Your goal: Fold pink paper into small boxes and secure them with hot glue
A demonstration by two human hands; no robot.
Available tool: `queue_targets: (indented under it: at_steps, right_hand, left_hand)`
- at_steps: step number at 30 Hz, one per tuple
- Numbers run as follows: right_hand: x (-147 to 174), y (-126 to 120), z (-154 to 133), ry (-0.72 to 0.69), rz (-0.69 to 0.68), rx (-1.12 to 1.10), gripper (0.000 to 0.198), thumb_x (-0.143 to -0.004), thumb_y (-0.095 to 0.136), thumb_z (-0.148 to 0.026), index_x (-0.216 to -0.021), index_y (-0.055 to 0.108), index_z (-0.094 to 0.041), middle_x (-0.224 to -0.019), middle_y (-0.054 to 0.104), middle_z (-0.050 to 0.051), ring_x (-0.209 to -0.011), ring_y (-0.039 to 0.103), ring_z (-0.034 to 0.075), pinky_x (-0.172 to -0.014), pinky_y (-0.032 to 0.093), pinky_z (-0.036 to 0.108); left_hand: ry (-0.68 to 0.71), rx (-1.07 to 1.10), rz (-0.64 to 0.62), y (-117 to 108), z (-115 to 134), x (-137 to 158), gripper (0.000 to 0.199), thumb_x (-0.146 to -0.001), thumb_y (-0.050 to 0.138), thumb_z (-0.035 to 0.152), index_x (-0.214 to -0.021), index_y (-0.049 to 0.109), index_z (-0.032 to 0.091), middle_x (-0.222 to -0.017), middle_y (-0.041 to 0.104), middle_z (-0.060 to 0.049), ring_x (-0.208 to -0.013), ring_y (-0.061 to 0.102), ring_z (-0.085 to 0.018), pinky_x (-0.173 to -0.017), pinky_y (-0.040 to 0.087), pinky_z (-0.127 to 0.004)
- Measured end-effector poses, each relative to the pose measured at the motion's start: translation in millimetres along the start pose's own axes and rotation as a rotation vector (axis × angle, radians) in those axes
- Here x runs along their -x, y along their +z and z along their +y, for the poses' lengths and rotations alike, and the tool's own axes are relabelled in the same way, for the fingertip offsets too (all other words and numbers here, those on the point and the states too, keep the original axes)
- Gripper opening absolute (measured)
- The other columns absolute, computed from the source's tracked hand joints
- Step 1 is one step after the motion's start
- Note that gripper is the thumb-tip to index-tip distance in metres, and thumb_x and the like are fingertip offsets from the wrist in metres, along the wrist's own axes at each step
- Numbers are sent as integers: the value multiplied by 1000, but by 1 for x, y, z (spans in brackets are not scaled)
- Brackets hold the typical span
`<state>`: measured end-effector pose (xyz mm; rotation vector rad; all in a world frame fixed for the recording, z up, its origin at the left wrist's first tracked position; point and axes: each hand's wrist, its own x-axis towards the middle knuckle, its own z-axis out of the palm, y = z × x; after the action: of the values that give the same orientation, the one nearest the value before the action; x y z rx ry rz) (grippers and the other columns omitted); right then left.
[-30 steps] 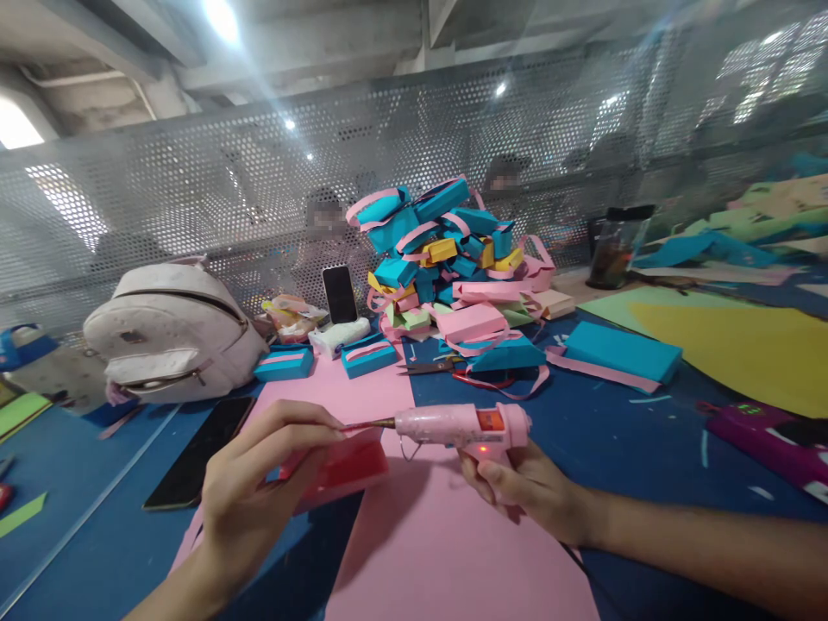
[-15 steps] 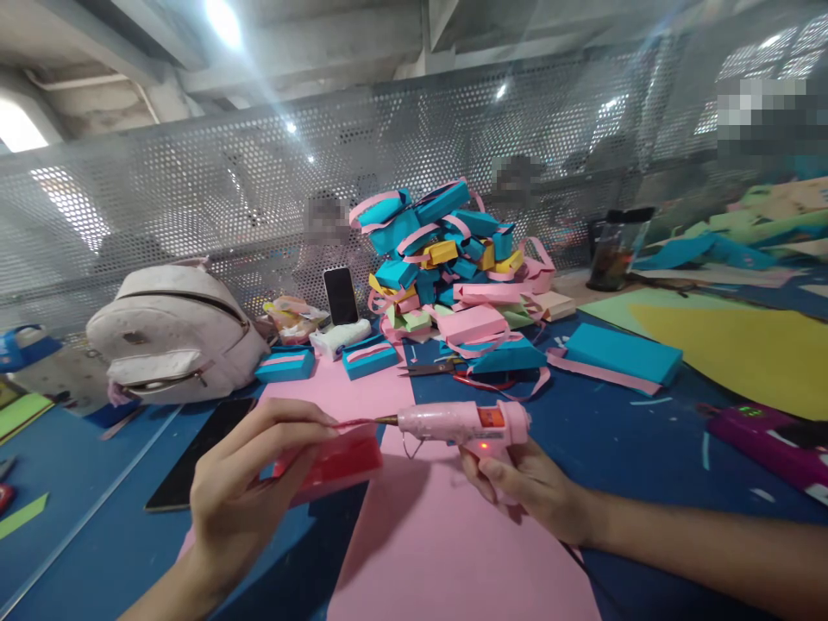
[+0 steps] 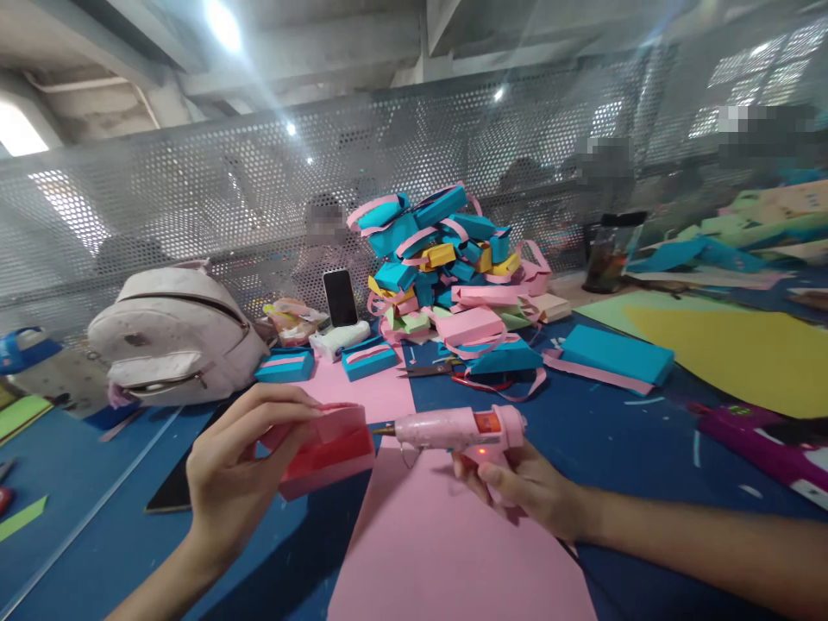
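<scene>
My left hand (image 3: 242,461) pinches the upper flap of a small paper box (image 3: 329,466), pink outside and deep red within. Its open side faces me, just above the table. In my right hand (image 3: 527,483) is a pink hot glue gun (image 3: 446,427), held by the grip with a small red light glowing on its body. The metal nozzle points left and sits close to the box's right edge; whether they touch I cannot tell. Below both hands lies a large pink paper sheet (image 3: 453,539).
Behind stands a pile of folded blue, pink and yellow paper boxes (image 3: 446,267). Scissors (image 3: 430,369) lie before it. A white backpack (image 3: 174,332) is at left, a propped phone (image 3: 340,297) at centre, a purple device (image 3: 754,440) and yellow sheet (image 3: 743,345) at right.
My left hand has shifted slightly left, and the box's flap has tilted so its face shows. The nozzle, earlier at the flap's edge, now sits slightly lower beside the box.
</scene>
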<state>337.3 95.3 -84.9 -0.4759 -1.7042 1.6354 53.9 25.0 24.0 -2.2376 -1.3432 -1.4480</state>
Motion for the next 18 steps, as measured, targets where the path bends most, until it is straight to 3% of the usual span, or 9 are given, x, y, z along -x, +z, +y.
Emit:
queue_targets:
  at_steps: [4,12,18]
  right_hand:
    - [-5,1,-3,-58,104,31,54,-88,54,-65,-99,59,-13,-64,49,-3,-46,38,6,-41,33,20]
    - [-16,-5,-19,-66,372,367,42,-87,60,-55,-70,56,-17,-57,46,-3,-51,41,10,-45,33,22]
    - [-6,-33,-32,43,240,662,41,-88,58,-51,-82,67,-12,-59,55,1,-51,48,12,-48,36,24]
  left_hand:
    - [-83,83,26,0,-4,-3,9,-86,66,18,-86,73,23,-90,70,-4,-86,66,-17,-73,55,-28]
    - [-207,187,137,-5,-6,-5,3,-82,70,23,-85,71,22,-86,71,-2,-82,68,-17,-75,57,-27]
    - [-293,264,210,-13,1,2,22,-77,76,27,-96,68,19,-86,73,-2,-81,72,-17,-73,59,-25]
